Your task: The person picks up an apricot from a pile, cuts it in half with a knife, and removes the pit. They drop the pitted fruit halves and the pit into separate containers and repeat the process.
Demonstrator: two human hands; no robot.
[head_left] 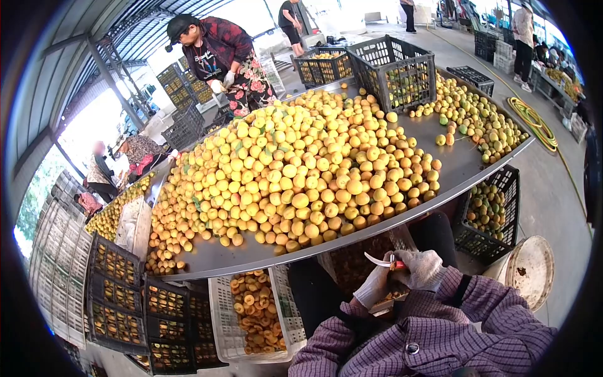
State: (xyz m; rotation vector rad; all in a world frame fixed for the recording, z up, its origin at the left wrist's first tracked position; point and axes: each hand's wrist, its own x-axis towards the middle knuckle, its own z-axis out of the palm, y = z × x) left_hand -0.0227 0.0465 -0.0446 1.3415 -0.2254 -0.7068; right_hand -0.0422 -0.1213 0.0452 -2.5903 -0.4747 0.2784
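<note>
Both my hands wear pale knitted gloves and meet over my lap, just below the metal table's near edge. My right hand [419, 270] is closed around the red handle of a curved knife [377, 260], whose bare blade points left. Against it, my left hand [375, 286] has its fingers bent in, close to the handle; what they hold, if anything, is hidden. Beneath my hands sits a crate [361, 257] with dark reddish contents, partly covered by my arms. A big heap of yellow-orange apricots [295, 169] lies on the metal table [217, 257] in front of me.
A white crate [220, 327] of opened apricot halves [254, 314] stands at my left, beside stacked black crates [116, 295]. On my right are a black crate [487, 210] of greenish fruit and a white bucket [531, 270]. A person [213, 56] stands across the table.
</note>
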